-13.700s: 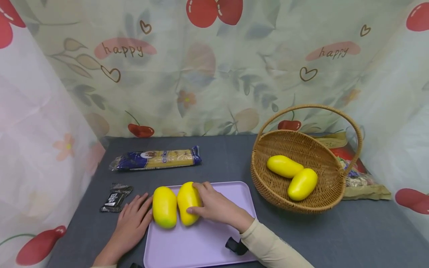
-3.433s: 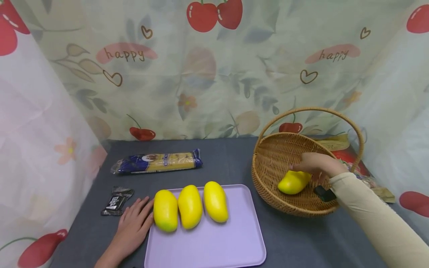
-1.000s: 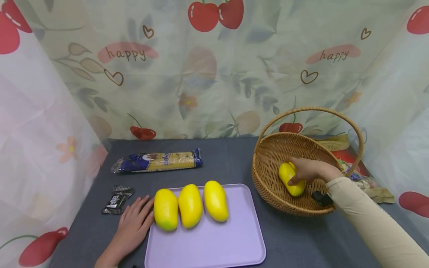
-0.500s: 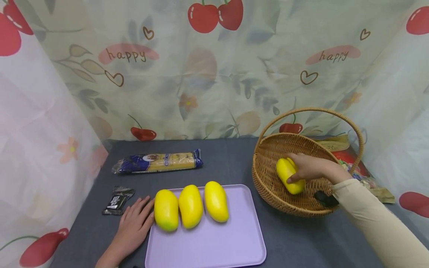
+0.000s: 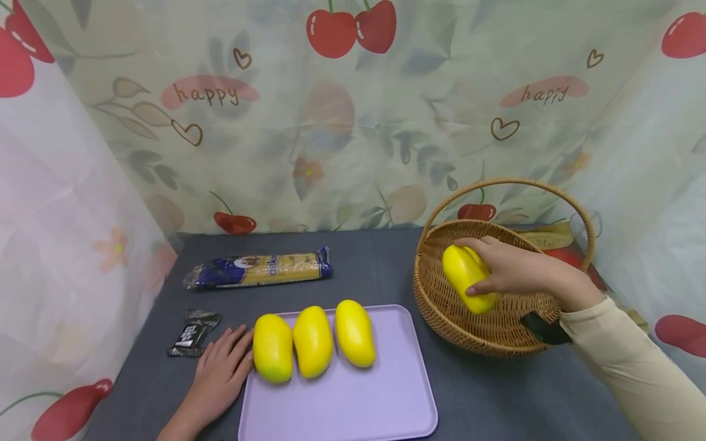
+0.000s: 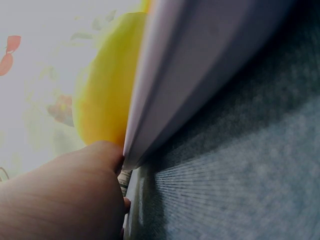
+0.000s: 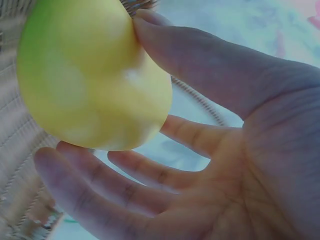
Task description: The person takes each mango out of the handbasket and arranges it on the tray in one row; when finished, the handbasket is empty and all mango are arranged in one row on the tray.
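Observation:
My right hand (image 5: 510, 269) grips a yellow mango (image 5: 463, 275) between thumb and fingers, above the inside of the wicker basket (image 5: 427, 306). In the right wrist view the thumb lies on one side of the mango (image 7: 95, 80) and the fingertips on the other. Three more mangoes, among them the leftmost mango (image 5: 273, 349), lie in a row on the lilac tray (image 5: 342, 404). My left hand (image 5: 217, 373) rests flat at the tray's left edge, its fingers straight beside the leftmost mango. The left wrist view shows that hand (image 6: 65, 195) against the tray's rim.
A pack of spaghetti (image 5: 265, 268) lies behind the tray. A small black-wrapped packet (image 5: 194, 332) is left of the left hand. The basket's tall handle (image 5: 507, 180) arches over its opening; a red and brown bag (image 5: 568, 245) sits behind it. Patterned curtains surround the grey table.
Over the last second the right hand has lifted the mango up and slightly left within the basket. Since the earliest frame, a third mango has come onto the tray. The left hand has stayed put.

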Action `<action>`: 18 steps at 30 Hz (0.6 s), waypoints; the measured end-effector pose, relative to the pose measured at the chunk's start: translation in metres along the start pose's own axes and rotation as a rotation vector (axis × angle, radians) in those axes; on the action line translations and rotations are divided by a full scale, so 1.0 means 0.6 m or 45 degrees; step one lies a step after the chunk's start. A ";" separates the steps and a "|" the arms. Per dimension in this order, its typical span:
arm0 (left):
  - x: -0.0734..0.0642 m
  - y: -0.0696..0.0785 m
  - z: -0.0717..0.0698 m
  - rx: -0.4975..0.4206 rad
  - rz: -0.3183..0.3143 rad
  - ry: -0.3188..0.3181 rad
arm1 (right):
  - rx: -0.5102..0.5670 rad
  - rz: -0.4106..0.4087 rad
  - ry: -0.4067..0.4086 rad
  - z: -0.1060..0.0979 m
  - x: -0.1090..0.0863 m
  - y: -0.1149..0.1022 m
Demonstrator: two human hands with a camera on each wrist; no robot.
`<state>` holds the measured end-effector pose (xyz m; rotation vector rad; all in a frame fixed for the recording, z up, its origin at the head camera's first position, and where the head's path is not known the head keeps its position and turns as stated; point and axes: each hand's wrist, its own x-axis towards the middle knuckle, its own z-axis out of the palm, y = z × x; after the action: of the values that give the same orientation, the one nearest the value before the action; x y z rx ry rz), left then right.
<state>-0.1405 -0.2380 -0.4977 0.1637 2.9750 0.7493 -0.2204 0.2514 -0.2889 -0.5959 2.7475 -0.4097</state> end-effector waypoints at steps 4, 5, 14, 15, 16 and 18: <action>0.000 -0.001 0.000 -0.009 0.008 0.003 | -0.006 -0.037 0.015 -0.003 -0.010 -0.037; 0.000 -0.001 0.000 -0.010 0.009 0.004 | -0.005 -0.039 0.014 -0.004 -0.011 -0.045; -0.001 0.002 -0.002 -0.020 -0.001 -0.012 | -0.040 -0.103 0.032 -0.006 -0.022 -0.085; -0.001 0.002 -0.002 -0.019 -0.001 -0.012 | -0.042 -0.112 0.033 -0.006 -0.023 -0.089; -0.001 0.002 -0.002 -0.018 -0.002 -0.013 | -0.038 -0.122 0.034 -0.006 -0.024 -0.092; 0.000 0.001 -0.001 -0.013 0.000 -0.011 | -0.039 -0.141 0.035 -0.005 -0.026 -0.100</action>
<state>-0.1403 -0.2378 -0.4968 0.1657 2.9622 0.7619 -0.1866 0.2065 -0.2624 -0.7583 2.7595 -0.4041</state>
